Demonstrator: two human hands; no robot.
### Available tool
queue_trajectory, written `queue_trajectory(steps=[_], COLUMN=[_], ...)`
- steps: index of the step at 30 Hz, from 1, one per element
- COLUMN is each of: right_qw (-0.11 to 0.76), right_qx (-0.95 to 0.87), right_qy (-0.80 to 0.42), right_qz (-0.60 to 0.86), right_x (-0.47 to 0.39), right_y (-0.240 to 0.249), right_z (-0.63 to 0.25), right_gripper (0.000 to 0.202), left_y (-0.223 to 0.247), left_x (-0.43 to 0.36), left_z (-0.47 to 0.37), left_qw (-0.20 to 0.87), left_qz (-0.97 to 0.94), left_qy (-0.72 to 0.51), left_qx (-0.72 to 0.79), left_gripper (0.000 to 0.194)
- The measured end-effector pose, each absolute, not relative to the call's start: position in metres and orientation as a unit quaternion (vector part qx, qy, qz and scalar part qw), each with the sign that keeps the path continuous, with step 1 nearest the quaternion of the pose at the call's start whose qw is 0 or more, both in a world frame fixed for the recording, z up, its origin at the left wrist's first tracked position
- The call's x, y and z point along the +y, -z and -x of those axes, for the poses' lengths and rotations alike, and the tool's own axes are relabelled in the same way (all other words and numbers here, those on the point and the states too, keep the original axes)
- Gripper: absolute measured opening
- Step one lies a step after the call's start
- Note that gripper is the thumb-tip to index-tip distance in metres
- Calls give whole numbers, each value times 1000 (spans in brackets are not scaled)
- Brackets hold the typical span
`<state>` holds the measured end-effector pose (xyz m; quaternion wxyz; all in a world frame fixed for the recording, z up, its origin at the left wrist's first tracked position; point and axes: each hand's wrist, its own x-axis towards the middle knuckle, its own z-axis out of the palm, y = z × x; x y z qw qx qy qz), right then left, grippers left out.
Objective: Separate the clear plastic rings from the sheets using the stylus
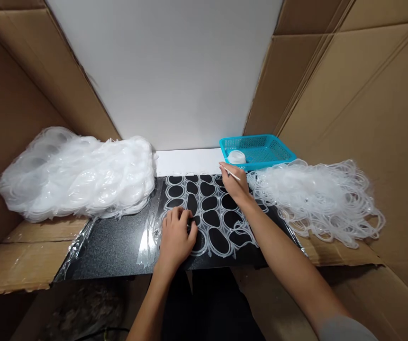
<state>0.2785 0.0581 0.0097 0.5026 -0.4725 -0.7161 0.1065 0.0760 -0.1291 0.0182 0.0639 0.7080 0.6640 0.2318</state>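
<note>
A translucent sheet with rows of oval openings (210, 188) lies on the black speckled tabletop (114, 246). My left hand (177, 235) rests on the sheet's near left part, its fingers curved and apart. Something small and dark is partly hidden near its thumb and fingertips. Over the sheet's far right part, my right hand (235, 182) is closed around a thin white stick (231, 174), which slants across the fingers. Near the right forearm, some strands of the sheet are bent and tangled.
A big stack of translucent sheets (83, 175) stands at the left. Loose ring-shaped strips (317, 194) are heaped at the right. Behind them is a blue basket (267, 154) holding a small white round container (237, 157). Cardboard walls (360, 94) flank both sides.
</note>
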Motion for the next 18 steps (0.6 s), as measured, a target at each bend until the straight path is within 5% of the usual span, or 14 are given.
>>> queue_trajectory(steps=[6,18], right_qw=[457,287], right_qx=[-762,-803], right_qy=[-155,-410], right_qz=[432,323], right_x=[29,-23], right_y=[-28,-24], right_z=[-260,-213], right_gripper=[25,13], left_y=[-16,-10], left_x=[-105,-162], left_z=[-53,-44], left_qw=[79,86], left_qz=[-719,-708], left_qy=[-242,-300], left_qx=[647,633], left_gripper=[36,26])
